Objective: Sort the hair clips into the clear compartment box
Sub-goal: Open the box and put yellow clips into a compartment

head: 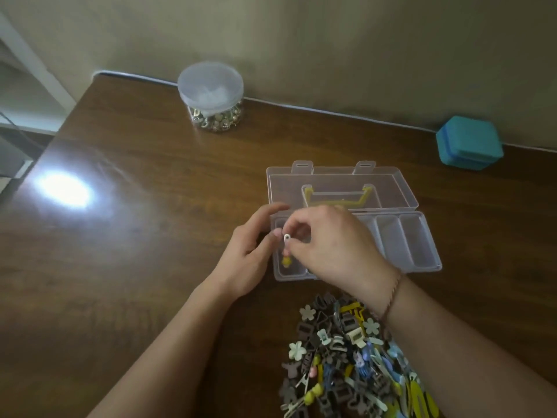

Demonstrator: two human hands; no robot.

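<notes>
Over box [422,245] leftmost slot: right hand [334,245] pinches small clip [286,240], left hand [250,251] relaxed, empty. Looks light, stiff; pinch metal end.

lidded jar [211,96] (small metal bits), teal box [468,143], wooden table [135,236]

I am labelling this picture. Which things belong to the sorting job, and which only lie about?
For the job: clear compartment box, pile of hair clips, small clip pinched by right hand, left hand.

Lying about: lidded jar, teal box, white cable.
</notes>
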